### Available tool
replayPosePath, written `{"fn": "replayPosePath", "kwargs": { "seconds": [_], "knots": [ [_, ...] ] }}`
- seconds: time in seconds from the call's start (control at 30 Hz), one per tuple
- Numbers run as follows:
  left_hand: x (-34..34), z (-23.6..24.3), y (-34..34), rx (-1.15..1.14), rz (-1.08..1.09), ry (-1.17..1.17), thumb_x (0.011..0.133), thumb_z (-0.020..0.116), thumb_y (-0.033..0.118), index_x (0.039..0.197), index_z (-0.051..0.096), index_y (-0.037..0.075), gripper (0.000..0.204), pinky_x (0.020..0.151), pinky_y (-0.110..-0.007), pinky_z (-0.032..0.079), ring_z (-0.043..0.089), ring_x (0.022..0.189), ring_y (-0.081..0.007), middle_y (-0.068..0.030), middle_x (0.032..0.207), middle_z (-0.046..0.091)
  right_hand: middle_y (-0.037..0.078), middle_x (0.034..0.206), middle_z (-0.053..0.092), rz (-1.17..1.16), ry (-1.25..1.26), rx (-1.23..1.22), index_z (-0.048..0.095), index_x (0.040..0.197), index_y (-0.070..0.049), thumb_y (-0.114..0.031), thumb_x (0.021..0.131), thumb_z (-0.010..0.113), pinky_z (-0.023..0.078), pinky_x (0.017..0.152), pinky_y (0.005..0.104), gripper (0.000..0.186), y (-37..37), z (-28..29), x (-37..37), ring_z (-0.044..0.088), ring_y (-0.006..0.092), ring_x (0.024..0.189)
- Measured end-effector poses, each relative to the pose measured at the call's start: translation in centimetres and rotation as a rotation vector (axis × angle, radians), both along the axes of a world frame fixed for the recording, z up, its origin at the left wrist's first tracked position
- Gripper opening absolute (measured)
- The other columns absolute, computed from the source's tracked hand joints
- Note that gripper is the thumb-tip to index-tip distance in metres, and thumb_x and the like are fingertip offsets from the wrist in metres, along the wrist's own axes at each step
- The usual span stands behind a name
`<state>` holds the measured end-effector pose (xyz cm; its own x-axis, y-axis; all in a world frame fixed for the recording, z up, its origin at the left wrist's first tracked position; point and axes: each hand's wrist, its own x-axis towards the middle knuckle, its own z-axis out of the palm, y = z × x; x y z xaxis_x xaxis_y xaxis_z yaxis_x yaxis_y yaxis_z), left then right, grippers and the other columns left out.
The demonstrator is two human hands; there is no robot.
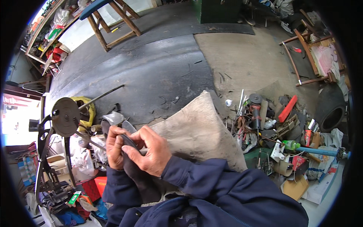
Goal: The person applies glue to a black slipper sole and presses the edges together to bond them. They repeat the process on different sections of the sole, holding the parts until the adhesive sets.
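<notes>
Both of my hands are together over my lap, closed on a dark boot-like shoe (143, 186). My left hand (115, 148) grips its near-left side, with the thumb bent up against it. From the right, my right hand (151, 149) pinches a thin black edge (128, 141) between thumb and fingers. Whether that edge is the shoe's sole or a separate strip, I cannot tell. A grey rounded piece (129, 126) shows just beyond my fingers. Under the hands a stained beige cloth (196, 128) covers my lap.
At left stands a black hand-cranked machine with a round wheel (65, 117) and a long rod. Tools, including a red and grey angle grinder (255, 113) and a red-handled tool (288, 108), crowd the right. A tyre-like black ring (331, 109) and a wooden stool (109, 22) stand farther off.
</notes>
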<state>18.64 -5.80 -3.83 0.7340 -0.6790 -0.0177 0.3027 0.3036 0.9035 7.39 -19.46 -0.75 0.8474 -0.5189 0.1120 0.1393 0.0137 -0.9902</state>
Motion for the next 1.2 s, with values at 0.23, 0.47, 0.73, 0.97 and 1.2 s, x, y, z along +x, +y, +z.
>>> {"fn": "replayPosePath", "kwargs": {
  "seconds": [0.23, 0.47, 0.73, 0.97, 1.2],
  "knots": [
    [-0.1, 0.1, -0.8, 0.085, 0.034, -0.025, 0.104, 0.061, 0.018, 0.112, 0.054, 0.006, 0.016, 0.084, -0.028, 0.052, 0.061, 0.088, -0.0142, -0.0071, 0.1, 0.063, 0.012, 0.089, 0.058, -0.144, -0.068, -0.212, 0.061, 0.095, -0.002, -0.011, 0.089, 0.074, 0.051, 0.063, 0.038, 0.017, 0.0, -1.1, 1.1, 0.063, 0.0286, 0.071],
    [0.8, 0.1, -0.4, 0.072, 0.069, -0.076, 0.106, 0.06, 0.017, 0.114, 0.058, 0.006, 0.014, 0.084, -0.026, 0.049, 0.061, 0.091, -0.0128, -0.0058, 0.1, 0.065, 0.014, 0.09, 0.061, -0.025, 0.038, 0.052, 0.061, 0.094, -0.003, -0.02, 0.091, 0.074, 0.053, 0.068, 0.0423, 0.021, 0.2, -0.2, 1.7, 0.066, 0.0332, 0.076],
    [1.1, 9.8, -1.9, -0.133, 0.303, -0.267, 0.104, 0.065, 0.019, 0.108, 0.059, 0.008, 0.013, 0.083, -0.026, 0.05, 0.061, 0.09, -0.0113, -0.002, 0.098, 0.063, 0.005, 0.088, 0.071, 0.139, -0.181, 0.009, 0.068, 0.102, 0.002, -0.013, 0.095, 0.076, 0.054, 0.071, 0.026, 0.018, -1.2, 7.3, 4.1, 0.065, 0.0085, 0.079],
    [-2.4, 13.7, -1.7, -0.34, 0.474, -0.346, 0.109, 0.058, 0.021, 0.111, 0.059, 0.008, 0.013, 0.087, -0.027, 0.05, 0.06, 0.091, -0.0107, -0.0015, 0.099, 0.063, 0.015, 0.089, 0.07, 0.213, -0.374, -0.249, 0.069, 0.097, 0.004, -0.014, 0.091, 0.075, 0.054, 0.073, 0.035, 0.02, -2.3, 12.5, 3.2, 0.067, 0.0248, 0.08],
    [-10.8, 4.1, 3.4, -0.274, 0.308, -0.13, 0.102, 0.067, 0.013, 0.114, 0.052, 0.006, 0.02, 0.096, -0.033, 0.051, 0.066, 0.101, -0.0186, -0.0109, 0.108, 0.069, 0.011, 0.089, 0.064, 0.326, -0.033, -0.251, 0.07, 0.1, 0.001, -0.006, 0.088, 0.076, 0.05, 0.072, 0.0315, 0.015, 1.6, 4.2, -4.4, 0.063, 0.0203, 0.079]
  ]
}}
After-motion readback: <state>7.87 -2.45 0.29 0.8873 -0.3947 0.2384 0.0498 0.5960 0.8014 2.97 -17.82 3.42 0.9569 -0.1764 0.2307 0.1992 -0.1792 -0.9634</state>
